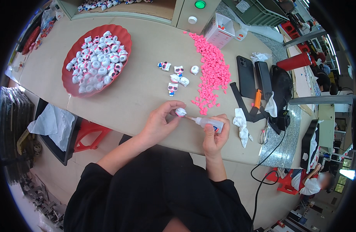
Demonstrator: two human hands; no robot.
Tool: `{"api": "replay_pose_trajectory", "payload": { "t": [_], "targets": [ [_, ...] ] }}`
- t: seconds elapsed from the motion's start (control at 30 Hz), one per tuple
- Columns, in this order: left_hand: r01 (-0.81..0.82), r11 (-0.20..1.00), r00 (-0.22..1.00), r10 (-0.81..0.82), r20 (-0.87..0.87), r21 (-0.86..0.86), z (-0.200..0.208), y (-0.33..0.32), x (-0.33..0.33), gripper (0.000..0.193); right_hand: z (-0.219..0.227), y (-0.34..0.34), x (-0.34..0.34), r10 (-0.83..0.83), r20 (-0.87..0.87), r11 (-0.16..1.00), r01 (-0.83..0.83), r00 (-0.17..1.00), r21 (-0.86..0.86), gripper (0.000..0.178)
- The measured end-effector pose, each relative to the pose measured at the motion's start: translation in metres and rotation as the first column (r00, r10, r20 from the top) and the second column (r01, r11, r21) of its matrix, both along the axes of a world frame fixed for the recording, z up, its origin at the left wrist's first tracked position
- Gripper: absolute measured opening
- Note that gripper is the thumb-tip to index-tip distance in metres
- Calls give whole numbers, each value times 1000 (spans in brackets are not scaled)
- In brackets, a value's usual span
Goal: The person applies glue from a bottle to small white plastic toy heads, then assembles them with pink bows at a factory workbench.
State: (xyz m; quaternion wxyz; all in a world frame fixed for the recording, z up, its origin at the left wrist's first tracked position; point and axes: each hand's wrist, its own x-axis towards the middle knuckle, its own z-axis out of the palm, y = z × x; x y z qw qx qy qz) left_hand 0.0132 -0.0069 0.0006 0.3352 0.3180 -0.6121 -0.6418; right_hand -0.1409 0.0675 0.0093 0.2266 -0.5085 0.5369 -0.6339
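Observation:
Between the fingertips of my left hand (161,120) is a small white figurine head (180,111) with a bit of pink on it. My right hand (217,136) is wrapped round a small clear glue bottle (209,124). Its thin nozzle points left and comes close to the head; whether it touches I cannot tell. Just beyond my hands lie several white cat figurines with pink glasses and blue bodies (172,89), along with loose white heads (194,70). A long spread of small pink pieces (213,69) covers the table to their right.
A red scalloped bowl (125,36) full of white heads stands at the left. To the right are a black phone (245,77), an orange-handled cutter (257,99), scissors (265,135) and crumpled tissue (241,123). A white box (219,33) sits at the back, beside a shelf cabinet (127,12).

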Motion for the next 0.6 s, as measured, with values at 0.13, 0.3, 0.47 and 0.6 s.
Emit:
{"api": "replay_pose_trajectory", "payload": {
  "t": [0.13, 0.3, 0.47, 0.6],
  "targets": [
    [0, 1000, 1000, 0, 3, 10, -1, 0, 0, 33, -7, 1, -3, -2, 62, 1000, 4, 998, -26, 21],
    [42, 995, 999, -41, -14, 90, -1, -2, 2, 30, 9, -2, -20, 115, 767, 993, -55, 631, -104, 29],
    [63, 964, 992, -33, -119, 260, 7, -3, 2, 28, 14, 1, -30, 14, 680, 984, -132, 733, 123, 41],
    [134, 941, 989, -105, -108, 310, 17, 0, 3, 27, 17, 0, -44, -47, 378, 970, -47, 925, 236, 40]
  ]
}}
